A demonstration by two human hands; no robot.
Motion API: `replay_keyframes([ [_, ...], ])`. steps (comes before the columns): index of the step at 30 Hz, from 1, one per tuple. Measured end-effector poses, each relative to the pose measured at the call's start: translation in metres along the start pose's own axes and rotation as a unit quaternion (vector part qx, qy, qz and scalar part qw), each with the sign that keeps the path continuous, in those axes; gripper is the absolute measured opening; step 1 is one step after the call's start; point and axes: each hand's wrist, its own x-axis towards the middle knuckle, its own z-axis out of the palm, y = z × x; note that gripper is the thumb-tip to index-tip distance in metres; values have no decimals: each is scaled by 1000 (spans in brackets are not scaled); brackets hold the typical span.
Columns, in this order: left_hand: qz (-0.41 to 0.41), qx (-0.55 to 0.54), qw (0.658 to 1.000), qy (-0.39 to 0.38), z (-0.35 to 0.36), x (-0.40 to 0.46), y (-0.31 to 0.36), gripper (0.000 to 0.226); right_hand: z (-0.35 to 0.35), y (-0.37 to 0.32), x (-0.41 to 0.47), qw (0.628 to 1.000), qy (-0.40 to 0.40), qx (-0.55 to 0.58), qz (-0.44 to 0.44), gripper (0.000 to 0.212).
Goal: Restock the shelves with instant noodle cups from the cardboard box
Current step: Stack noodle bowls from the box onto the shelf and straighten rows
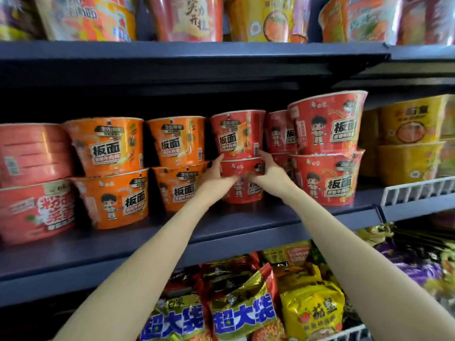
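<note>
Down low and closest, shiny noodle packets (pixel 242 313) in gold, red and blue lie in a heap under the dark middle shelf (pixel 147 244). Two bare arms reach up over that shelf edge. The left hand (pixel 216 175) and the right hand (pixel 269 172) meet at a stack of two red noodle cups. Both hands lie against the front of the lower red cup (pixel 242 188), and the fingers go up to touch the bottom edge of the upper red cup (pixel 237 134), one hand on each side of it. The fingers look fairly straight, pressing and steadying, not wrapped around. The upper cup sits right on top of the lower one, near the middle of the shelf. To the left stand orange noodle cups (pixel 108 173), two high, and past them some pink-red bowls (pixel 34 183). To the right is another stack of red cups (pixel 325 148), closer to the shelf edge, then yellow bowls (pixel 408 141). Up on the top shelf (pixel 197 51) sits a row of bigger noodle tubs (pixel 192 18), a bit blurry.
</note>
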Motion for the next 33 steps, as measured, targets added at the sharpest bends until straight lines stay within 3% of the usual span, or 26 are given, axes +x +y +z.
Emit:
replay_keyframes([
  [8,107,-8,994,21,-21,-38,-3,61,-24,-1,-62,997,66,-17,-36,80],
  [15,106,6,991,81,-12,-44,3,49,-30,2,-77,996,80,-14,-39,67],
  [20,102,3,991,87,-12,-44,5,43,-20,-2,-87,996,78,24,-43,71],
  [25,108,8,992,61,-14,-47,14,56,-25,-3,-90,989,129,-36,-68,64],
  [29,53,-113,988,88,-29,-25,27,55,-36,-21,-81,962,207,-110,-139,55],
  [33,40,-230,972,6,-28,-7,41,50,-35,-44,-57,974,145,-120,-127,63],
])
